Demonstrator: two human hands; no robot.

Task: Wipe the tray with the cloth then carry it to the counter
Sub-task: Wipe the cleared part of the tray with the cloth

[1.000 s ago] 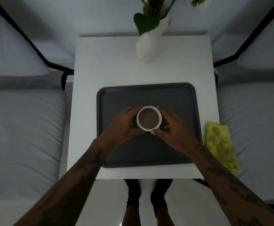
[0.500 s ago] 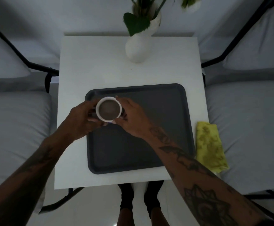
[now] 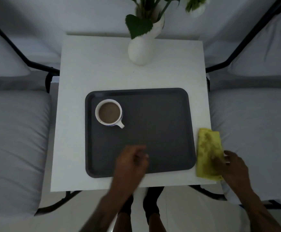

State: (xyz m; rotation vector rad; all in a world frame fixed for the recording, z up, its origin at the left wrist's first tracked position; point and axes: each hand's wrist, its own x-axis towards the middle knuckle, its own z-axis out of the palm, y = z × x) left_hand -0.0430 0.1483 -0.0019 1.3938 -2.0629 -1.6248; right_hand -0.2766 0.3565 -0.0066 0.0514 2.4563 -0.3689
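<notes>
White vase (image 3: 140, 51) with leaves, full mug (image 3: 109, 113), grey cushions (image 3: 14, 148)

Right hand (image 3: 233, 166) on cloth (image 3: 209, 153) beside tray (image 3: 153, 131).

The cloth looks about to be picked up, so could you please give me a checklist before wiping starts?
1. Right hand on cloth: ok, fingers touch it; closed grip: cannot tell.
2. Left hand empty: ok, blurred over the tray.
3. Tray bare for wiping: not ok, cup stands in its far left corner.
4. Cup upright, no visible spill: ok.
5. Tray fully on table: ok.
6. Vase off the tray: ok.
</notes>
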